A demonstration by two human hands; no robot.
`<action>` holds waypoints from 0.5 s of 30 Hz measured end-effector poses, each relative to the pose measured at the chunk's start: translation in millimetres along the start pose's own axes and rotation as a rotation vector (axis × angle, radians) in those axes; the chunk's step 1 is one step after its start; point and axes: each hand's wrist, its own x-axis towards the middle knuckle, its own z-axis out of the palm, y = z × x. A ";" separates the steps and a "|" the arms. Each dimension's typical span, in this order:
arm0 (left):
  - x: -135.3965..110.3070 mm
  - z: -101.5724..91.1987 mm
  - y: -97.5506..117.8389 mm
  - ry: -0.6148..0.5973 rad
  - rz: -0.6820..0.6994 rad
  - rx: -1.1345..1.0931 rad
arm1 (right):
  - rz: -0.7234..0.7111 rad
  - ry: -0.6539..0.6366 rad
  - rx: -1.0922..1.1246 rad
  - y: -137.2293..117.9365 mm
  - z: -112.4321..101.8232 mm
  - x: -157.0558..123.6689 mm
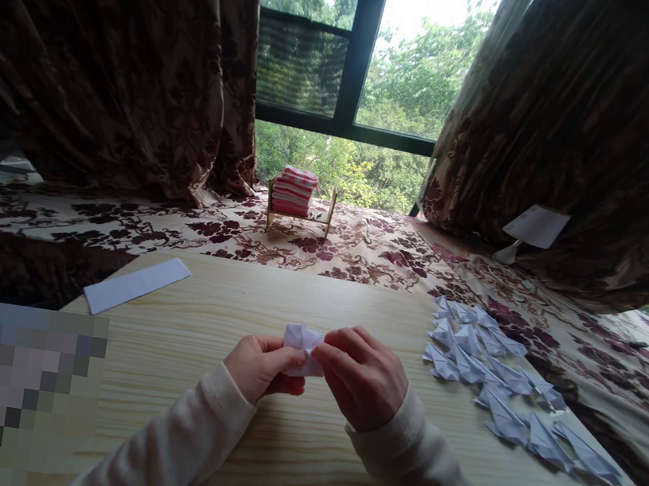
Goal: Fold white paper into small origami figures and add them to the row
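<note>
A small piece of folded white paper is held up over the middle of the wooden table. My left hand grips its left side, thumb on the front and fingers behind. From the other side my right hand pinches the paper's right edge between thumb and fingertips. Creases and a raised flap show on the paper near both thumbs. Part of it is hidden behind my fingers.
Several folded white paper pieces lie in rows along the table's right side. A strip of white paper rests at the back left. Behind the table, a small rack with striped cloths and a white lamp stand on the patterned sill.
</note>
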 end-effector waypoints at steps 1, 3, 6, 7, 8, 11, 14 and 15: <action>-0.2 0.4 -0.1 -0.001 0.003 0.001 | 0.000 0.003 0.004 0.0 0.1 -0.1; -0.5 1.2 -0.3 0.002 0.013 0.006 | 0.007 0.001 0.027 0.4 0.9 -1.1; -0.5 1.8 -1.1 0.024 0.034 0.015 | 0.031 -0.016 0.099 1.5 2.9 -3.4; -0.3 1.8 -1.3 0.035 0.045 0.018 | 0.055 -0.013 0.145 1.9 3.6 -4.2; -0.1 1.7 -1.6 0.046 0.061 0.021 | 0.098 -0.004 0.206 2.3 4.2 -4.7; 0.6 1.6 -2.2 0.086 0.125 0.034 | 0.360 0.031 0.404 3.0 6.3 -5.2; -0.3 3.5 -2.6 0.115 0.187 0.053 | 0.672 -0.007 0.546 2.4 11.4 -4.9; -1.2 4.5 -2.6 0.119 0.211 0.059 | 0.737 -0.023 0.591 1.8 14.4 -5.0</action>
